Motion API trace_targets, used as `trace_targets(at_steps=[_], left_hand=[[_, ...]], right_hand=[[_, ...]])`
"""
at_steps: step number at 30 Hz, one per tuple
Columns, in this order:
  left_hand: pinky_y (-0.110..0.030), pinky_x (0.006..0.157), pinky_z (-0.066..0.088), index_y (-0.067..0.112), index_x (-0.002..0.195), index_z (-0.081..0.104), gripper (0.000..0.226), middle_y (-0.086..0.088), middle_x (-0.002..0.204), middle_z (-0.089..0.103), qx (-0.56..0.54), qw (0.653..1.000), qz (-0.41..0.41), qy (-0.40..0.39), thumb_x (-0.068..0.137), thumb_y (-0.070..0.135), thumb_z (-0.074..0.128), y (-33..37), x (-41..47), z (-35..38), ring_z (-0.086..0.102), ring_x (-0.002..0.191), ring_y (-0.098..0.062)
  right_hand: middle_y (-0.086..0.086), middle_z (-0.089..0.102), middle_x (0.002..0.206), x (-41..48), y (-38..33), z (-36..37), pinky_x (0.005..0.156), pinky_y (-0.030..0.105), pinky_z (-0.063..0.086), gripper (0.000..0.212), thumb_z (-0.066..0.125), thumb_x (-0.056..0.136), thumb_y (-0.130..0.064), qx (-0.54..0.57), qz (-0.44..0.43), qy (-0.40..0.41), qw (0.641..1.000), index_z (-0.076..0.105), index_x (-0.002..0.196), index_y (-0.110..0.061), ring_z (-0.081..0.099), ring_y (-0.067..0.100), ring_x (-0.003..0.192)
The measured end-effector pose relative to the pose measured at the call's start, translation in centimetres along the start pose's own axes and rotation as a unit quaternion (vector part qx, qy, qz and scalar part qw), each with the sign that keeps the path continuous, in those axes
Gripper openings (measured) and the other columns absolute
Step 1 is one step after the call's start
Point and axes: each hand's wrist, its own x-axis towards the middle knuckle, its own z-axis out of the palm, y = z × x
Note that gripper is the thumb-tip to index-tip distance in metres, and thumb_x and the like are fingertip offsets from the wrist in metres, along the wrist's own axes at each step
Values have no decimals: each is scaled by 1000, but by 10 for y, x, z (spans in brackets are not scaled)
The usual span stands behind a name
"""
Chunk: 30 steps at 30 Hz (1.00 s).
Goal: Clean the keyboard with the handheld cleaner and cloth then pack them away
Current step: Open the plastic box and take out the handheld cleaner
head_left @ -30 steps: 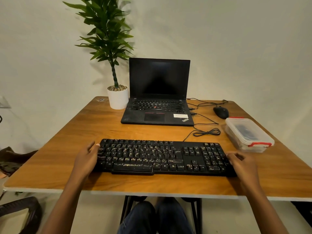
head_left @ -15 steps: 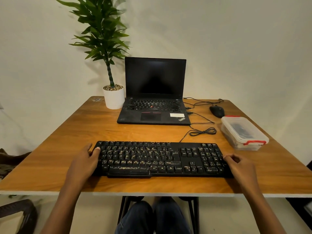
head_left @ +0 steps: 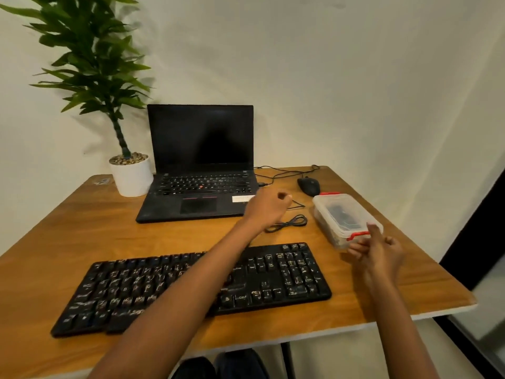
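A black keyboard (head_left: 287,272) with worn key legends lies near the front of the wooden table (head_left: 82,228). To its right rear stands a clear plastic container (head_left: 336,212) with red clasps and dark items inside; I cannot make out a cleaner or cloth. My right hand (head_left: 378,250) holds the container's near end, thumb by the red clasp and fingers curled under the rim. My left arm crosses above the keyboard. My left hand (head_left: 269,207) hovers left of the container with loosely curled fingers, holding nothing.
An open black laptop (head_left: 202,149) stands at the back, a potted plant in a white pot (head_left: 132,176) to its left. A black mouse (head_left: 308,186) and a coiled cable (head_left: 289,222) lie between laptop and container. The table's right edge runs close to the container.
Both hands left the keyboard's ends. The right hand went to the container's near end, and the left hand reached across toward the container. The camera turned right.
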Motion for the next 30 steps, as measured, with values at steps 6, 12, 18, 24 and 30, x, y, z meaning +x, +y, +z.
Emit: trace_targets(at_steps=[6,12,18,24,30], left_hand=[[-32,66,39,9,70,59,24,-15,76,57,-33,997,6,-74,91,12,46,21,79,72,50,72,-22],[-38,79,44,-7,112,58,32,-24,116,59,-62,991,-93,-76,97,16,41,15,114,111,55,105,-36],[-31,80,44,1,117,57,34,-14,118,60,-147,966,-210,-31,96,26,50,23,137,136,58,105,-27],[-30,88,46,2,126,49,33,-14,125,55,-190,936,-295,-23,98,19,44,29,142,142,56,110,-27],[-30,84,46,3,122,53,29,-13,122,57,-146,953,-266,-15,96,12,44,25,145,131,56,109,-26]], right_hand=[[18,67,88,21,4,0,43,26,54,34,62,87,-28,-45,5,-15,999,49,109,-6,63,20,51],[19,66,89,30,11,1,45,27,56,28,59,90,-17,-18,29,-19,999,46,112,-8,67,22,53],[16,66,92,41,17,7,54,35,59,22,57,91,-20,-42,8,29,999,46,108,-12,68,31,63],[21,65,83,36,18,0,46,31,57,10,49,94,-10,-7,0,15,1000,43,101,-13,66,23,50],[23,66,85,35,6,-22,54,35,59,13,52,92,-8,-28,85,-42,995,46,104,-8,69,34,67]])
